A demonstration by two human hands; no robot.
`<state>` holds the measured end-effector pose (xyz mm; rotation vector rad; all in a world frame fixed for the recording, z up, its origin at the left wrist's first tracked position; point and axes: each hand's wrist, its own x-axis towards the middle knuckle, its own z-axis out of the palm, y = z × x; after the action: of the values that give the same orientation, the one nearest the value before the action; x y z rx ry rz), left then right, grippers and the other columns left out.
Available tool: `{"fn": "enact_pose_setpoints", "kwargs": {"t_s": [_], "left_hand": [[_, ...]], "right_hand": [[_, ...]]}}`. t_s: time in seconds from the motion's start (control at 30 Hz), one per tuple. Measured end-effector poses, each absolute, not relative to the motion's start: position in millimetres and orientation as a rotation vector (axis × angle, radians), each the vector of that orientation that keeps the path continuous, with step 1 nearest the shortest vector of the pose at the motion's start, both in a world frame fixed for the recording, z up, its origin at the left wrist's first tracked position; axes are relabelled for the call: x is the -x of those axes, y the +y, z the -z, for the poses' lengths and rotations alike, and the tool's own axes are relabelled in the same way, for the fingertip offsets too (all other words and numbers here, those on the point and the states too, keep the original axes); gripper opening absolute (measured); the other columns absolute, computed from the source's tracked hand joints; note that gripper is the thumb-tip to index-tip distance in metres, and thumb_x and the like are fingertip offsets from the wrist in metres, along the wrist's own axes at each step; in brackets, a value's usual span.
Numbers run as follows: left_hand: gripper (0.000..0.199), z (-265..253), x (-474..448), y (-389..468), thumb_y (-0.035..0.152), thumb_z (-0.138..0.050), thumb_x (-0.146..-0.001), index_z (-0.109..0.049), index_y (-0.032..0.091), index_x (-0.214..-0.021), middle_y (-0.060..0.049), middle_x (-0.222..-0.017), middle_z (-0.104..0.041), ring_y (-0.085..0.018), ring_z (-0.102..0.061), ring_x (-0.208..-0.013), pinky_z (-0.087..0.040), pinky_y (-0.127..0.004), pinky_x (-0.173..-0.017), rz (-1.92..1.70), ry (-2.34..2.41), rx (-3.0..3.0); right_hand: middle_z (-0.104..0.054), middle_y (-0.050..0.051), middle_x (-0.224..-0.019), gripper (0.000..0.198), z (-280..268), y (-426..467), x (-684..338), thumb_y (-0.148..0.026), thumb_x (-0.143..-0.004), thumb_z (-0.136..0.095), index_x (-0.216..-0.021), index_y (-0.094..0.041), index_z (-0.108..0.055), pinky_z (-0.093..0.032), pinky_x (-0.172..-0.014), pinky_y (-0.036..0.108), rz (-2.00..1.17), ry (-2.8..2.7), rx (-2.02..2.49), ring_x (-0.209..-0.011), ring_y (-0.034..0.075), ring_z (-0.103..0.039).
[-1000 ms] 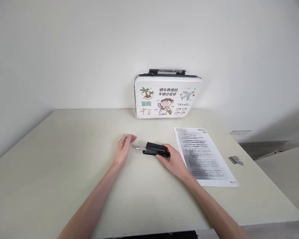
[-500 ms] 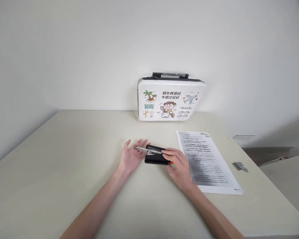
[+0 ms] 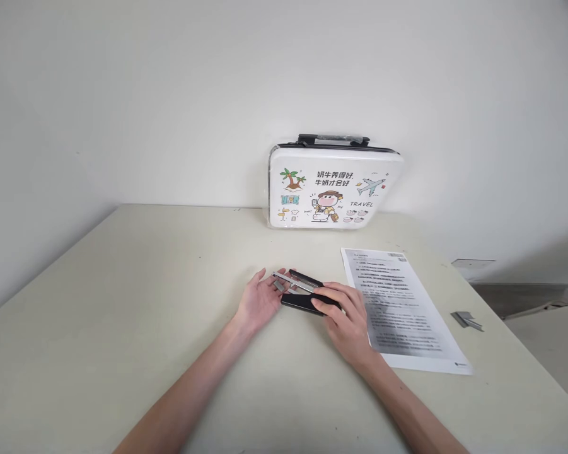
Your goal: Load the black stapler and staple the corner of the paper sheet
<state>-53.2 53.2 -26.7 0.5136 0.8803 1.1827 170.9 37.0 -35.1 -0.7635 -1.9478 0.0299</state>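
Note:
A black stapler [image 3: 305, 304], its metal magazine swung out between the black upper and lower parts, is gripped by my right hand [image 3: 347, 318] at its rear end. My left hand [image 3: 260, 302] is open, palm up, with fingers stretched out under the stapler's front end. A small grey strip, seemingly staples [image 3: 278, 285], shows against the left fingers below the magazine tip; whether it rests on them or still touches the stapler I cannot tell. The left fingertips are partly hidden behind the stapler.
A printed sheet of paper [image 3: 401, 309] lies on the table [image 3: 99, 340] right of my right hand. Beyond it are several grey staple strips [image 3: 466, 320] near the right edge. A white cartoon-printed case [image 3: 333, 189] stands against the wall at the back.
The stapler has tilted in my right hand, its front turned slightly downward toward the left palm. A small grey strip now shows at the left fingers. The view has shifted slightly.

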Motion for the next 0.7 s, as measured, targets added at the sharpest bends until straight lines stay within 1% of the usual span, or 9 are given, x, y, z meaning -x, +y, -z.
{"fn": "enact_pose_setpoints", "kwargs": {"t_s": [0.1, 0.13, 0.2, 0.27, 0.37, 0.43, 0.57, 0.7], "left_hand": [[0.036, 26.8, 51.6, 53.8, 0.048, -0.054, -0.093, -0.071, 0.018, -0.101, -0.015, -0.116, -0.073, -0.031, -0.069, -0.113, -0.052, -0.05, -0.108, -1.249, 0.905, -0.519], [0.032, 26.9, 51.1, 53.7, 0.047, -0.057, -0.092, -0.071, 0.019, -0.101, -0.013, -0.112, -0.072, -0.028, -0.069, -0.108, -0.052, -0.046, -0.105, -1.302, 0.928, -0.534], [0.027, 27.0, 50.7, 52.5, 0.043, -0.063, -0.09, -0.069, 0.019, -0.101, -0.008, -0.1, -0.069, -0.022, -0.067, -0.095, -0.053, -0.04, -0.095, -1.434, 1.01, -0.591], [0.025, 26.7, 50.9, 49.6, 0.04, -0.065, -0.09, -0.069, 0.021, -0.105, -0.003, -0.088, -0.062, -0.017, -0.06, -0.082, -0.05, -0.033, -0.083, -1.517, 1.134, -0.698], [0.029, 24.6, 51.1, 43.4, 0.037, -0.06, -0.095, -0.07, 0.024, -0.118, 0.001, -0.08, -0.054, -0.015, -0.049, -0.072, -0.042, -0.028, -0.073, -1.456, 1.335, -0.947], [0.035, 22.8, 49.9, 39.6, 0.037, -0.059, -0.095, -0.071, 0.025, -0.125, 0.001, -0.08, -0.054, -0.015, -0.046, -0.07, -0.039, -0.028, -0.07, -1.366, 1.415, -1.116], [0.036, 21.4, 45.2, 35.9, 0.034, -0.062, -0.091, -0.077, 0.021, -0.12, -0.001, -0.082, -0.06, -0.017, -0.049, -0.073, -0.039, -0.029, -0.072, -1.229, 1.288, -1.358], [0.04, 21.7, 45.1, 37.3, 0.028, -0.065, -0.087, -0.076, 0.023, -0.125, 0.001, -0.075, -0.055, -0.016, -0.049, -0.072, -0.041, -0.029, -0.074, -1.196, 1.199, -1.203]], "right_hand": [[-0.076, 0.004, -0.116, 0.048, 35.7, 38.2, -170.7, 0.005, -0.09, -0.052, -0.115, -0.032, -0.068, -0.054, -0.094, 0.049, -0.038, -1.908, 0.78, -0.12, 0.025, -0.067], [-0.076, 0.004, -0.116, 0.048, 35.8, 38.7, -170.6, 0.005, -0.089, -0.052, -0.116, -0.031, -0.067, -0.055, -0.093, 0.049, -0.044, -1.892, 0.787, -0.12, 0.025, -0.067], [-0.075, 0.004, -0.115, 0.049, 35.8, 39.9, -170.3, 0.006, -0.088, -0.051, -0.116, -0.03, -0.066, -0.055, -0.092, 0.049, -0.051, -1.855, 0.796, -0.119, 0.025, -0.067], [-0.075, 0.005, -0.115, 0.049, 35.4, 40.7, -170.0, 0.007, -0.087, -0.051, -0.116, -0.029, -0.066, -0.056, -0.092, 0.049, -0.05, -1.828, 0.801, -0.118, 0.025, -0.067], [-0.074, 0.005, -0.115, 0.05, 34.5, 41.2, -169.8, 0.008, -0.086, -0.051, -0.117, -0.028, -0.066, -0.056, -0.092, 0.049, -0.046, -1.81, 0.813, -0.118, 0.026, -0.066], [-0.073, 0.005, -0.115, 0.05, 34.2, 41.3, -169.9, 0.008, -0.086, -0.051, -0.117, -0.028, -0.065, -0.056, -0.092, 0.049, -0.05, -1.805, 0.82, -0.118, 0.026, -0.065], [-0.073, 0.006, -0.116, 0.049, 35.3, 42.6, -171.3, 0.008, -0.087, -0.051, -0.118, -0.027, -0.065, -0.056, -0.091, 0.047, -0.08, -1.808, 0.837, -0.117, 0.026, -0.065], [-0.073, 0.006, -0.119, 0.04, 37.9, 44.2, -173.9, 0.0, -0.09, -0.055, -0.117, -0.027, -0.065, -0.054, -0.093, 0.047, -0.136, -1.775, 0.917, -0.115, 0.026, -0.066]]}}
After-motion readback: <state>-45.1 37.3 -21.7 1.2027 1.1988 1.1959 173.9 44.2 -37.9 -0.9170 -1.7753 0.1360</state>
